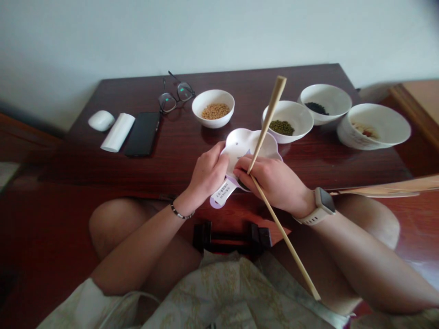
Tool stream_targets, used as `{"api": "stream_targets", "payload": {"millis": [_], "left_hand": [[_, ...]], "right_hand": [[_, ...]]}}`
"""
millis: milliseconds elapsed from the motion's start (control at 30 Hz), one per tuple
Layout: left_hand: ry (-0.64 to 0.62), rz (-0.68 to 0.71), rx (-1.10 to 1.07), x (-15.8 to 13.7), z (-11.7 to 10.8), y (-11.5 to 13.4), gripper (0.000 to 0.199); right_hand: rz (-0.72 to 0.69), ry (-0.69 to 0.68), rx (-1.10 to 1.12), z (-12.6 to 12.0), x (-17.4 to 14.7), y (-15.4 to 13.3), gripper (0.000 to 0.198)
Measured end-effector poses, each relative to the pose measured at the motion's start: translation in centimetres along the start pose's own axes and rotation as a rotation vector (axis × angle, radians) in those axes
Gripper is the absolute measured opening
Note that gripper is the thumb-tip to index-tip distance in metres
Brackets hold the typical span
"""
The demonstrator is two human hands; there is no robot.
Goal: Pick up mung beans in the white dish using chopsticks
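Observation:
My left hand (209, 169) grips the left edge of a white, flower-shaped dish (238, 139) with a purple rim. The dish's short handle (222, 194) carries a printed label and points toward me. My right hand (270, 178) is closed over the near right part of the dish, with its fingertips down inside it. Wooden chopsticks (270, 119) are caught between its fingers, one end pointing up and away, another down toward my lap. Something dark shows under the right fingers; what it is, I cannot make out.
On the dark table (171, 164) stand white bowls: one with tan beans (215, 111), one with green beans (281, 128), one with dark grains (316, 108) and one with pale pieces (366, 131). Glasses (176, 97), a phone (143, 134), a white case (118, 132) and a white rounded object (101, 120) lie left.

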State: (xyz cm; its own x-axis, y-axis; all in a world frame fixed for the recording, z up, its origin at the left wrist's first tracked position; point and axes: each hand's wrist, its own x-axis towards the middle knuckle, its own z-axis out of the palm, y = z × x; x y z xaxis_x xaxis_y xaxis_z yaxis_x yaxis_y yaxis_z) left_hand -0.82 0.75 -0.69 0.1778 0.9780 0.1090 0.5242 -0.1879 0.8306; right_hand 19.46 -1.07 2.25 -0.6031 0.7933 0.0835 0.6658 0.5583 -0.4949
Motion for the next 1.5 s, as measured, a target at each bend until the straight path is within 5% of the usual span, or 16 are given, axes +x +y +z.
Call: {"api": "stream_targets", "payload": {"millis": [633, 867, 1100, 1500], "left_hand": [[-0.004, -0.038, 0.023, 0.1, 0.0, 0.0, 0.032], [-0.006, -0.044, 0.026, 0.2, 0.1, -0.1, 0.029], [-0.011, -0.051, 0.017, 0.2, 0.0, 0.0, 0.028], [-0.014, -0.032, -0.001, 0.2, -0.1, 0.2, 0.028]], "right_hand": [[0.082, 0.131, 0.254, -0.6, 0.1, -0.2, 0.043], [0.145, 0.276, 0.538, -0.6, 0.0, 0.3, 0.06], [0.177, 0.431, 0.526, -1.1, 0.2, -0.4, 0.064], [0.283, 0.422, 0.859, -1.0, 0.9, 0.3, 0.034]]}}
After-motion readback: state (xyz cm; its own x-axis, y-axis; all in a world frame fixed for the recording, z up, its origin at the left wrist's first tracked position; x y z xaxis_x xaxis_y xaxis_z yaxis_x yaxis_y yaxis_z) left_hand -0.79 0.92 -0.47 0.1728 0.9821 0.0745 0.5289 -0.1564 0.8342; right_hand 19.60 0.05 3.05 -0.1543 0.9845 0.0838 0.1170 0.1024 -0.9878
